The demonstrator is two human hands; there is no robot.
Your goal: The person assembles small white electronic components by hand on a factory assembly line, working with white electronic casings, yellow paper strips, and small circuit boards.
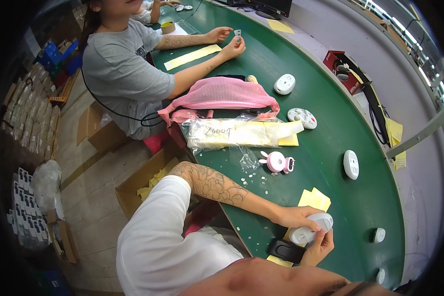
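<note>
Both of my hands are on a white computer mouse [303,235] above the near part of the green table. My left hand [297,217] grips it from the far left, with the thumb along its body. From the near right, my right hand [321,247] closes its fingers on the mouse's edge. What lies under the fingers is hidden. Just below the hands is a black oblong object [285,250] on the table. Yellow paper sheets [314,199] lie beyond the hands, and another yellow piece [279,261] sticks out by the black object.
A pink rabbit-eared gadget [278,162], a plastic bag of yellow sheets [232,134] and a pink mesh pouch [227,93] lie farther off. White mice [351,165] stand along the green table [325,143]. A co-worker [128,64] at the far left holds a small label. Small clear scraps [251,180] are scattered nearby.
</note>
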